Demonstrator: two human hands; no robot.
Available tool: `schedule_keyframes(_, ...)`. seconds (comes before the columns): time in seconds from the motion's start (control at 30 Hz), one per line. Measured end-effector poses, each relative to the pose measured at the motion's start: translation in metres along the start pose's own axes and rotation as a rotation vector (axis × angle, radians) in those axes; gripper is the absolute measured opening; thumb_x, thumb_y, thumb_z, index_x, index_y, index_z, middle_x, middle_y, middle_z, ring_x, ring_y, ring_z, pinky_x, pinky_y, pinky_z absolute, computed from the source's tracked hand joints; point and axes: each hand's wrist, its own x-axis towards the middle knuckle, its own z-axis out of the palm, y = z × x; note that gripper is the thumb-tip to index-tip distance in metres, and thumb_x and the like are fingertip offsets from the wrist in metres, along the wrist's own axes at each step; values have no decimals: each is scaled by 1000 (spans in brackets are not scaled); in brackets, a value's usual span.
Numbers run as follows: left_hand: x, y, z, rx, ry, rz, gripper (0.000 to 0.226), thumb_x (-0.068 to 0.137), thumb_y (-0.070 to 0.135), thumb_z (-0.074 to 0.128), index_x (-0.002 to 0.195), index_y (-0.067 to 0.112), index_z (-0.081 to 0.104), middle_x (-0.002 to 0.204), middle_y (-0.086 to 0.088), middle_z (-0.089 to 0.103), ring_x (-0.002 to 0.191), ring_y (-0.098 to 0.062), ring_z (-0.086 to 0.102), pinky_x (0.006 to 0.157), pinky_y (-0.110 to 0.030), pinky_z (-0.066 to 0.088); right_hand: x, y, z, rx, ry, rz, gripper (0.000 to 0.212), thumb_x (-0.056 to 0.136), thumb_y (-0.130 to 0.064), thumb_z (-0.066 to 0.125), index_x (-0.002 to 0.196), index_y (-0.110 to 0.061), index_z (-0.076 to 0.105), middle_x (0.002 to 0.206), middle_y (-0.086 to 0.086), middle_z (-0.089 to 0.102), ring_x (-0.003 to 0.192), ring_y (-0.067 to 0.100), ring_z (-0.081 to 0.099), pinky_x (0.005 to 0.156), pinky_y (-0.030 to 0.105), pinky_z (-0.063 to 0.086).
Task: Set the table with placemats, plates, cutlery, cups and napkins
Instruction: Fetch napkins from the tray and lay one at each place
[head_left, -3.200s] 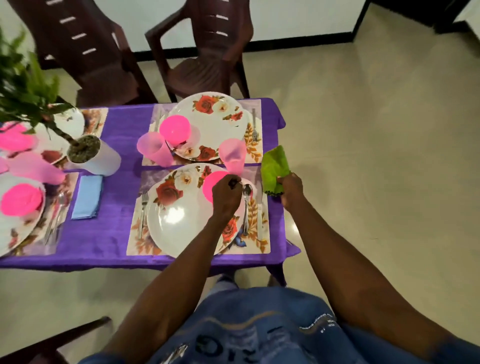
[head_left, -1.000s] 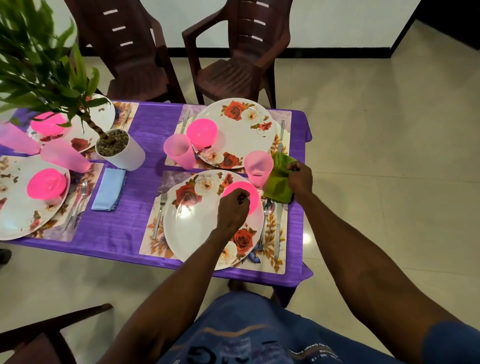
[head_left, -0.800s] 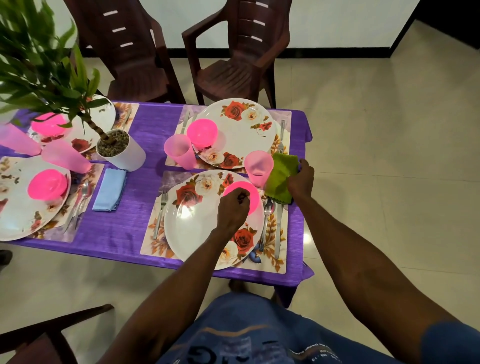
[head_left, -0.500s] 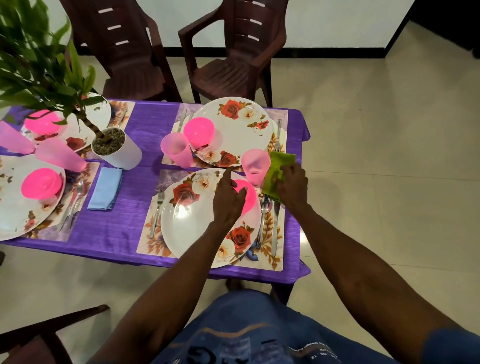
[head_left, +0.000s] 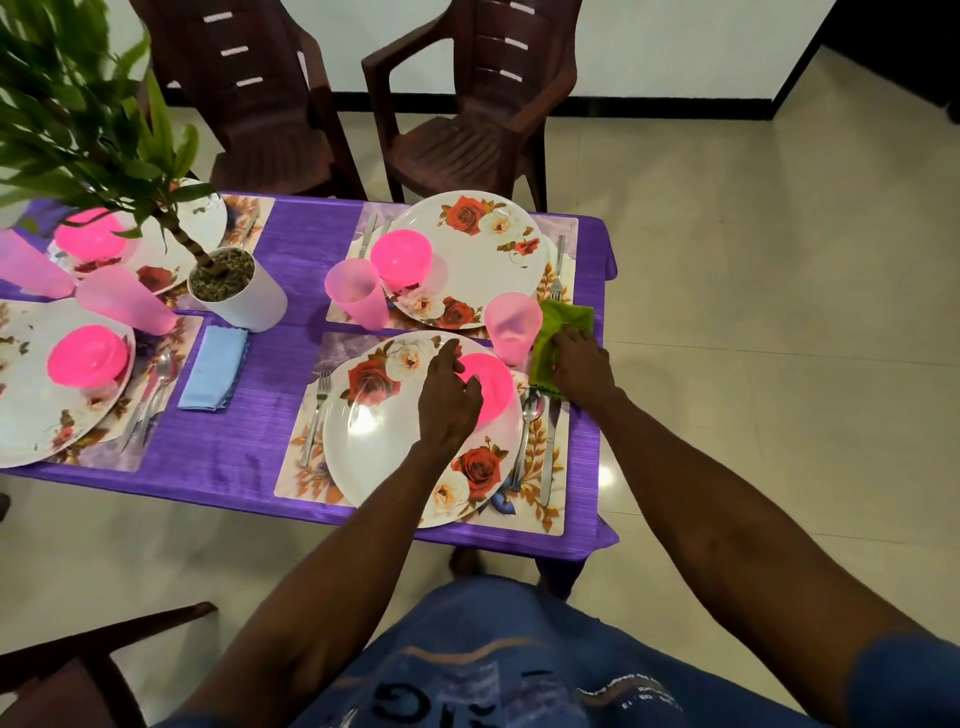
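My right hand (head_left: 579, 366) presses flat, fingers together, on a green napkin (head_left: 563, 332) at the right edge of the purple table (head_left: 244, 441), just beside a pink cup (head_left: 513, 327) and above the spoon (head_left: 527, 431) and knife (head_left: 548, 457) of the near setting. My left hand (head_left: 449, 397) rests over the near plate (head_left: 384, 447), fingers loosely spread, its fingertips touching a bright pink bowl (head_left: 491, 387) that sits on that plate; I cannot tell whether it grips the bowl. The bowl's inside is hidden by my hand. A fork (head_left: 317, 410) lies left of the plate on a floral placemat (head_left: 553, 509). Across the table, a second flowered plate (head_left: 483, 249) carries another pink bowl (head_left: 401, 258), which looks empty, with a second pink cup (head_left: 358, 293) beside it. To the left, a white pot (head_left: 244, 299) holds pebbles and a leafy plant (head_left: 78, 130), and a blue napkin (head_left: 214, 366) lies flat on the cloth. Two brown chairs (head_left: 467, 119) stand beyond the table.
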Motion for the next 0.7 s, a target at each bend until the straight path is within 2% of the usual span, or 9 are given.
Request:
schedule_keyframes(0.17,-15,-7,-4,17,97,-6,48,93,14,56,139,13,45,124,-10,57,102,-26,60,81,-38,50,-31,-12,9,198,350,140,32,78,0,56,109,1,59,113,22,59,104,43,55,83,48,48)
schedule_keyframes(0.27,-27,-15,-4,42,146,-34,41,95,19,55,135,12,48,127,-10,57,108,-28,59,86,-43,54,-56,-34,19,274,484,111,27,67,1,54,92,0,62,94,20,61,88,40,56,72,45,48)
schedule_keyframes(0.43,-57,-31,-5,55,274,-30,32,93,14,55,125,8,57,117,-11,63,107,-29,60,88,-42,51,-92,-85,31,350,480,-123,28,67,0,46,89,-2,64,88,16,62,82,37,57,71,42,49)
schedule_keyframes(0.53,-76,-46,-13,77,368,-47,27,93,14,56,118,7,61,113,-11,65,104,-29,61,90,-42,50,-104,-112,36,291,423,-293,34,71,-9,39,92,-3,65,89,16,64,83,37,59,72,42,49)
schedule_keyframes(0.7,-99,-81,-43,157,471,-132,23,92,11,54,112,5,64,112,-14,66,100,-32,61,88,-41,47,-114,-163,52,244,278,-438,31,66,0,55,93,-3,67,92,13,65,85,35,59,72,40,45)
